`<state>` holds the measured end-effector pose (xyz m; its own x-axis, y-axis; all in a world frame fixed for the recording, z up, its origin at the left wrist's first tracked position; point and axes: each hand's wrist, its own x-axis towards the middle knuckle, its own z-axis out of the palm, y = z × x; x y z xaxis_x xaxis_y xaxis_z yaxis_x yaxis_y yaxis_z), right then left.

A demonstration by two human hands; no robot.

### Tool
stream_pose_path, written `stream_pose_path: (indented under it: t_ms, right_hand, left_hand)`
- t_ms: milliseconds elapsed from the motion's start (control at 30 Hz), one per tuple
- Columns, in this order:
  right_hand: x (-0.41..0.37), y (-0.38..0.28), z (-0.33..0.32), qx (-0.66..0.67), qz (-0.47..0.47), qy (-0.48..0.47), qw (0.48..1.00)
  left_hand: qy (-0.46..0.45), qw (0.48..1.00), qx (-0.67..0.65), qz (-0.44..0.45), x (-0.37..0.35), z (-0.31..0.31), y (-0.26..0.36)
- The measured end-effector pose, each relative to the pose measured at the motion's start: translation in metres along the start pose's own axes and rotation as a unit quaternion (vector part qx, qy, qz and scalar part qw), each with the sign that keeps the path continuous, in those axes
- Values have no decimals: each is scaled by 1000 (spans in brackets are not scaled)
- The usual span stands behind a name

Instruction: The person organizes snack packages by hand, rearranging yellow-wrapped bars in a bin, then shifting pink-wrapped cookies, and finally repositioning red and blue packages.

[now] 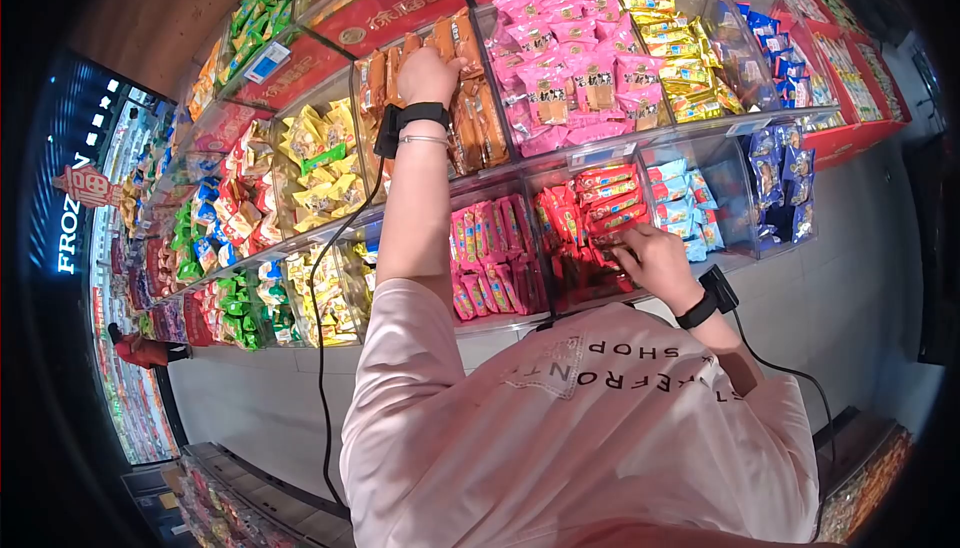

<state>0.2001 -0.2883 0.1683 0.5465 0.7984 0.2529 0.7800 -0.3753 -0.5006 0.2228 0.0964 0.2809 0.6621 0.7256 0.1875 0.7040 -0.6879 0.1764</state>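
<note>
My left hand [428, 76] reaches into the upper bin of orange-brown snack packets [480, 123]. Its fingers curl down among the packets, and what they hold, if anything, is hidden. Lower and to the right, my right hand [655, 263] is in a clear bin of small red packets [610, 198]. The fingers are bent together at the front of the pile, on a red packet [608, 245] partly covered by them. Each wrist wears a black strap with a cable, and a thin bracelet circles the left forearm.
Pink packets [575, 68] and yellow packets [685, 58] fill upper bins to the right. Pink-red sticks [490, 248] and light blue packets [685, 203] flank the red bin. A clear ledge [545, 170] separates the tiers. A black cable [318, 348] hangs at left; a person [150, 348] is far left.
</note>
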Motion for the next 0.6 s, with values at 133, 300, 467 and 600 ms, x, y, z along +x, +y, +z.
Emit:
stream_pose_path:
  t_ms: [133, 300, 467, 600]
  right_hand:
    - [1, 6, -2, -11, 5, -18, 1000]
    - [0, 11, -4, -2, 8, -2, 1000]
    - [-3, 17, -3, -7, 11, -15, 1000]
    - [-3, 18, -2, -4, 7, -16, 1000]
  left_hand:
    - [26, 1000, -17, -2, 12, 9, -4]
    - [115, 991, 66, -33, 7, 20, 5]
    - [97, 989, 107, 17, 9, 42, -2]
    - [149, 982, 64, 96, -8, 26, 3]
